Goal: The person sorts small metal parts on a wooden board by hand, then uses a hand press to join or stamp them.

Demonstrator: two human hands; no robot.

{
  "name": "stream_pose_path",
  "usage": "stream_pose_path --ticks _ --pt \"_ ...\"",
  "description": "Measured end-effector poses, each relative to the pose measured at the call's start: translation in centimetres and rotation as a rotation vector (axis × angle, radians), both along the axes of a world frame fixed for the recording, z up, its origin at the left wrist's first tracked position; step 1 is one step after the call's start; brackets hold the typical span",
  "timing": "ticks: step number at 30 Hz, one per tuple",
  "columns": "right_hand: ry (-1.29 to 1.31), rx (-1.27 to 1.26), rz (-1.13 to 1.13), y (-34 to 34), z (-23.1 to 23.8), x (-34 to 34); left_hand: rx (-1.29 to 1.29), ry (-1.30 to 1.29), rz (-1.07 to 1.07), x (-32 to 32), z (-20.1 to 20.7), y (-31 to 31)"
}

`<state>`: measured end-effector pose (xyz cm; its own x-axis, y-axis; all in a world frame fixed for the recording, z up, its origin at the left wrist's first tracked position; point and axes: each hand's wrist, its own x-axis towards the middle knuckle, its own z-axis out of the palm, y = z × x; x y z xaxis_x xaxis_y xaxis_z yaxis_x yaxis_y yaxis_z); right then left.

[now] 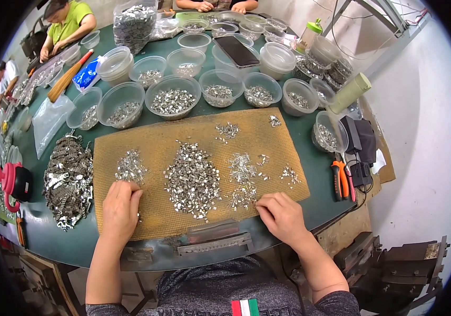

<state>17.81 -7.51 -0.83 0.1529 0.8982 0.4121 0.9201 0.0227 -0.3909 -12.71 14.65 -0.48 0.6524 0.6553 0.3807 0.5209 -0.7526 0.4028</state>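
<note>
Both hands down on the tan woven mat (283, 145), working small metal pieces. Left hand (121, 208) has its fingers bunched at the near side of the left pile (131, 166), by the mat's left edge; can't tell if it's pinching a piece. Right hand (282, 216) is curled, thumb close to forefinger, at the near-right end of the right pile (242, 168), toward the mat's near right corner. Too small to tell if anything's between the tips.

Main centre pile (193, 179) sits mid-mat, reaching close to the near edge. Small groups sit apart: far cluster (227, 130), corner heap (274, 120) at the far right corner, side cluster (290, 175) by the right edge.

Risks, my read:
- Cross-mixing — the gap between centre and right piles is thin, so one wide inward sweep by the right hand would blend them.
- Loss off the near edge: a dragged wrist or sleeve could carry strays over (a few lie by the left hand).
- Pieces snagging in the weave, or sticking to skin and dropping in the wrong group.
- Bowls (173, 100) crowd the far edge; a long reach could tip one.
</note>
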Motion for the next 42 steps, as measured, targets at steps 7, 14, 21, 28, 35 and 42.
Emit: stream_pose_path --ticks 7,14,21,28,35,42 --pt "0.246 -0.058 -0.057 -0.6 0.4 0.2 -0.254 -0.087 0.014 -0.6 0.7 -2.5" --pt "0.379 -0.102 0.180 -1.0 2.3 -3.5 -0.393 -0.171 0.005 -0.3 0.5 -5.1" --pt "0.425 -0.171 0.248 -1.3 0.7 -5.4 -0.359 -0.167 -0.111 -0.2 0.0 -6.3" --pt "0.427 -0.154 0.215 -1.4 0.3 -5.9 -0.333 -0.209 -0.142 -0.1 -0.3 -7.3" --pt "0.293 -0.135 0.227 -1.0 0.7 -6.5 -0.329 -0.226 -0.175 0.0 -0.5 -8.0" --pt "0.222 -0.063 0.178 -1.3 0.5 -7.3 -0.388 -0.269 -0.265 0.5 -0.7 -9.2"
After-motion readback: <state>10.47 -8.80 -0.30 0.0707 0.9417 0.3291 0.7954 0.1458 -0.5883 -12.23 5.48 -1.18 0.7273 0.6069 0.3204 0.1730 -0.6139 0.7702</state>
